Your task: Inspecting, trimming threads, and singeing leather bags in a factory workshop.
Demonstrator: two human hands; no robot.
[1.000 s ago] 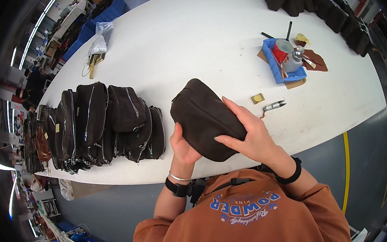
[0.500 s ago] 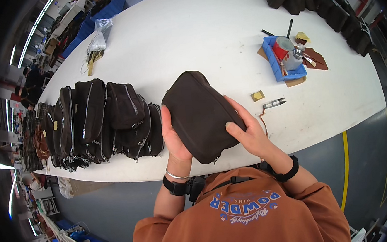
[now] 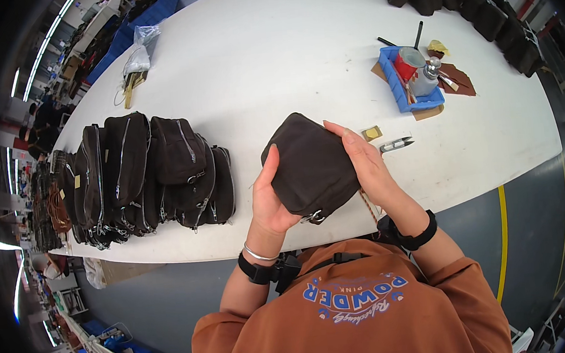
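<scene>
Between my two hands is a small dark brown bag [image 3: 311, 164], held up over the near part of the table, with a metal ring or clasp at its lower edge. My left hand [image 3: 272, 197] grips its left side, thumb up along the edge. On the opposite side, my right hand [image 3: 369, 163] is closed round the bag's edge, fingers at its upper right corner. To the left stands a packed row of similar dark zippered bags [image 3: 132, 168]. Thread snips [image 3: 396, 144] and a small yellowish block [image 3: 372, 133] lie just beyond my right hand.
A blue basket [image 3: 397, 94] at the right holds a red can, a clear bottle and brushes. Brown scraps [image 3: 457, 80] lie beside it. More dark bags [image 3: 475, 12] line the far right edge. A clear plastic bag [image 3: 143, 48] rests far left on the white table [image 3: 253, 59].
The bag has been turned in my hands, so a squarer face and its metal ring now show. Both hands have shifted a little to the right.
</scene>
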